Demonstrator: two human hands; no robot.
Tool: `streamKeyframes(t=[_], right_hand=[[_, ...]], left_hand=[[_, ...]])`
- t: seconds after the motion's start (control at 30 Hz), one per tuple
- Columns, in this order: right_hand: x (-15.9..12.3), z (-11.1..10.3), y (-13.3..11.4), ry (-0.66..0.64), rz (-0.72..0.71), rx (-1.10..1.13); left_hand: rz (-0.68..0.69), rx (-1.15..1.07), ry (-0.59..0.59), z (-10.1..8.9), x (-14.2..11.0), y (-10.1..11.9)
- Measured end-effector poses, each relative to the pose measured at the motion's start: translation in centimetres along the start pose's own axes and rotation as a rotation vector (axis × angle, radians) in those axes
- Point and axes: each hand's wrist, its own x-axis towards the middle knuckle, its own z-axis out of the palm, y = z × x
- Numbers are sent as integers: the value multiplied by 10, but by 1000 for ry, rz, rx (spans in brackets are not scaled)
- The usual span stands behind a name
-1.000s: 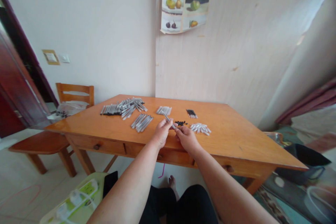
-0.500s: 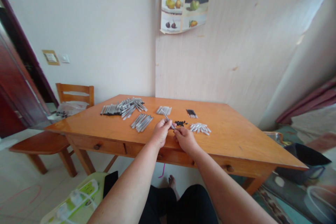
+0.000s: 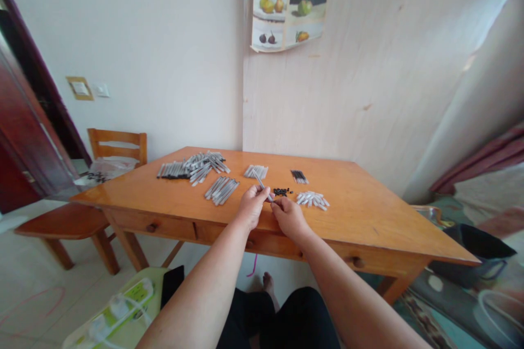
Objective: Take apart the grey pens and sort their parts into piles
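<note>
2 hands (image 3: 250,207) (image 3: 290,216) grip 1 slim grey stick (image 3: 259,179).

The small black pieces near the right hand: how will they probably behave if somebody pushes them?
The small black pieces look tiny beside the white pieces, so they are probably light. Lying loose on the wooden table, they would likely scatter. Some might roll, but their shape is too small to judge.

The near end of the slim grey stick (image 3: 258,179) is kinda lost among the fingers of the left hand (image 3: 251,207) and right hand (image 3: 291,218), those black bits (image 3: 280,192) are too tiny to identify, and the curtain (image 3: 478,159) runs off the right edge.
</note>
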Motion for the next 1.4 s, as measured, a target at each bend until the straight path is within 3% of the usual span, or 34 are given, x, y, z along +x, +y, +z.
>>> streamKeyframes(t=[0.13,0.43,0.73,1.13,1.4], right_hand=[[-1,-2,-4,50,39,-29],[0,-1,-3,16,8,32],[4,-5,-1,-9,127,254],[5,-11,-7,112,1,-95],[13,-12,-9,113,7,-90]], left_hand=[[1,6,4,1,0,0],[-5,-8,13,1,-1,3],[-47,-27,-75,-2,1,3],[-85,7,13,6,8,0],[-153,-67,-162,-6,13,4]])
